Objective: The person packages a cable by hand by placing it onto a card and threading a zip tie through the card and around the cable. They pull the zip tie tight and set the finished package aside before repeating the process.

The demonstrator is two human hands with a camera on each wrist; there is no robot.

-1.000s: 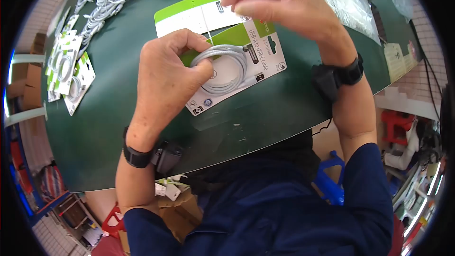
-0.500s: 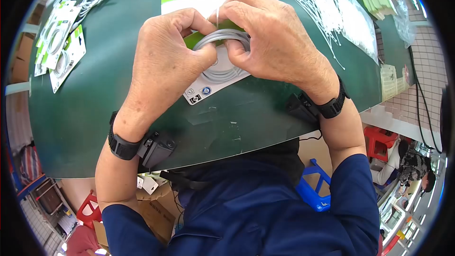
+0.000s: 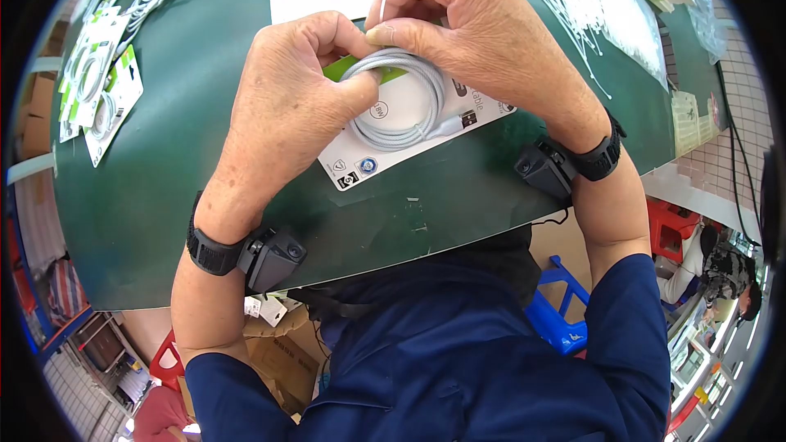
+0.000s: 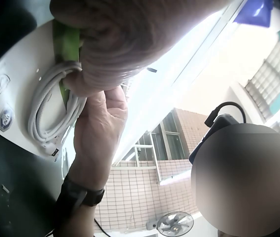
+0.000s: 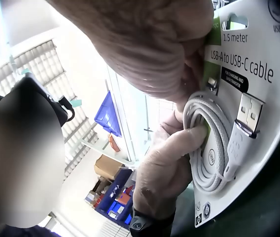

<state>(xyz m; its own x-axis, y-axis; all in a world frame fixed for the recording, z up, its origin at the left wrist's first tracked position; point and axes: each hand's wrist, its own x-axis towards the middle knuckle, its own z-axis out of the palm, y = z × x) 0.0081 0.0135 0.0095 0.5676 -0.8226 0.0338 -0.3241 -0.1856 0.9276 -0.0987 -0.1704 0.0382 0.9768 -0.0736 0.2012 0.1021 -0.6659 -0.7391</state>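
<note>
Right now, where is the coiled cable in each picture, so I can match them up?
Head: the coiled cable is in the upper middle, beside the left hand's thumb.
Left wrist: the coiled cable is left of centre.
Right wrist: the coiled cable is right of centre, its USB plug plainly visible.
Shared landmark: the white-and-green card behind the coil, seen in all three.

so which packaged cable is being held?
The coiled cable in the left grip, front and centre; the other packaged cables lie piled off to the left, untouched.
</note>
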